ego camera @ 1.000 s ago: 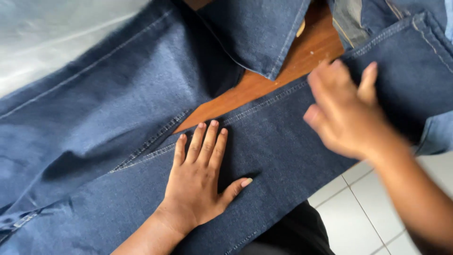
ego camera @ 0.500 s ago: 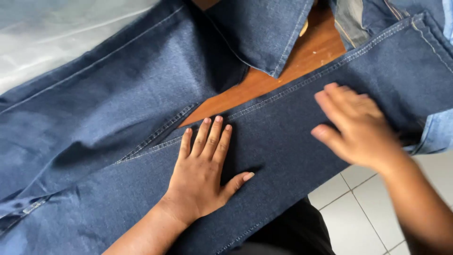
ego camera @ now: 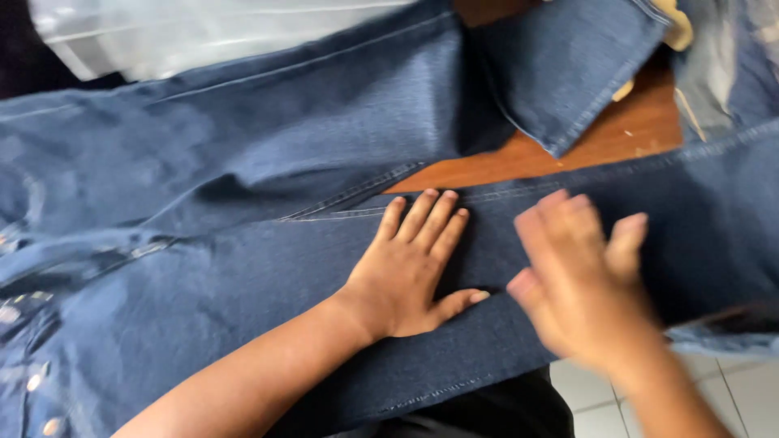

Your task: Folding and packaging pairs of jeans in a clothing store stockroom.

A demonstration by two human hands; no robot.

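Note:
A pair of dark blue jeans [ego camera: 243,154] lies spread over a brown wooden table [ego camera: 617,142]. My left hand [ego camera: 410,272] rests flat, palm down with fingers apart, on the near trouser leg. My right hand [ego camera: 580,280] is blurred by motion, open and flat, just right of the left hand and over the same leg. Neither hand grips the cloth. The far trouser leg runs across the top of the view, and its hem end [ego camera: 568,73] lies folded at the upper right.
A pale translucent sheet [ego camera: 211,32] lies beyond the jeans at the top left. White floor tiles [ego camera: 722,397] show below the table edge at the bottom right. Metal rivets [ego camera: 36,381] on the waist part sit at the far left.
My right hand has slid left along the near leg, from its far right part to just beside my left hand. The view has shifted to the left. My left hand stays pressed flat.

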